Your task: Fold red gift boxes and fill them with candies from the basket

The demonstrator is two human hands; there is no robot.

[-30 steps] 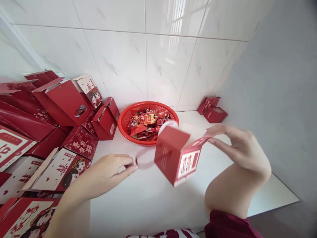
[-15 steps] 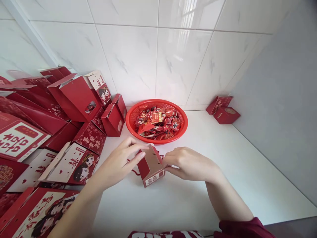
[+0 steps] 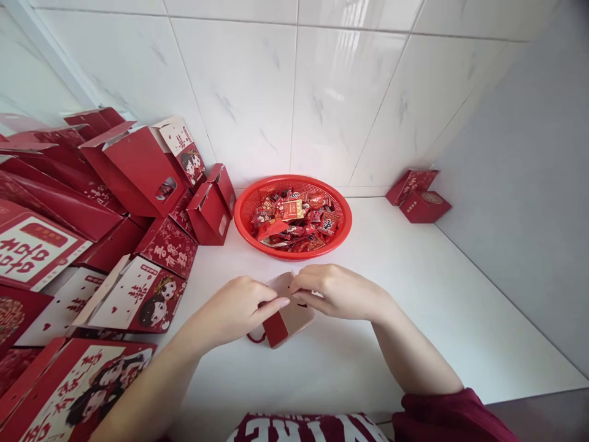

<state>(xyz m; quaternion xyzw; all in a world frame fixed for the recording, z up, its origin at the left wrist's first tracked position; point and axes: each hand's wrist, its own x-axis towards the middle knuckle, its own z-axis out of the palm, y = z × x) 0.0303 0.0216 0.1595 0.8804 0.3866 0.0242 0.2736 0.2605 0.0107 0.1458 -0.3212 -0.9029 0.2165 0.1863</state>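
Observation:
A small red box (image 3: 277,329) with cream inner flaps stands on the white table in front of me. My left hand (image 3: 242,307) pinches its upper left side, thumb and fingers together. From the right, my right hand (image 3: 329,291) bends over the upper flap with its fingertips closed on it. A dark red cord (image 3: 256,337) loops out at the box's left side. Just behind the box lies a red plastic basket (image 3: 342,236) holding several red-wrapped candies (image 3: 294,212).
Many red and white boxes (image 3: 124,294) are heaped along the left side. Two small red boxes (image 3: 424,207) rest against the grey panel (image 3: 515,172) at the back right. A tiled wall (image 3: 340,98) rises behind the table (image 3: 414,288).
The box's cream flaps have spread over its top. My right hand has moved left across the flap, and my left hand has closed in. The view has shifted slightly.

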